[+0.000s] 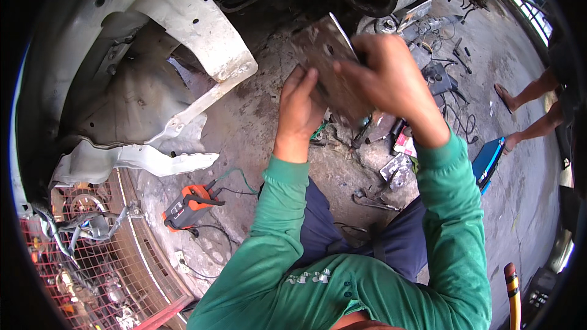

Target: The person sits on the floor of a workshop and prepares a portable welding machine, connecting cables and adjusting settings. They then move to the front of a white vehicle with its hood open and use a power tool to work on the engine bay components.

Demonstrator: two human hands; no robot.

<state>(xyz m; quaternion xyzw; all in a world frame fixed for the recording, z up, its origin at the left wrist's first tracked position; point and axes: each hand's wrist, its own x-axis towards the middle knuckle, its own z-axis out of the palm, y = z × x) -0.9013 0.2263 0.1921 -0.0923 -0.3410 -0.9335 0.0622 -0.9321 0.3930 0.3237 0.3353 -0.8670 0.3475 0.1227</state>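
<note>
A flat, worn metal plate (323, 55) with a small hole and patchy brown-grey surface is held up in front of me, tilted. My left hand (299, 95) grips its lower left edge, thumb on the near face. At the plate's right side, my right hand (391, 73) is curled against it, its thumb across the face; motion blurs these fingers and hides some of the edge. Below the plate, on the floor, lie loose tools and cables, among them a dark metal tool (376, 201) and a scraped metal piece (397, 168).
To the left hangs a pale vehicle body panel (199, 30) with bent edges. An orange-black welding machine (186, 208) sits on the floor beside a red wire mesh (92, 256). At right, another person's legs (538, 91) stand near a blue case (488, 162).
</note>
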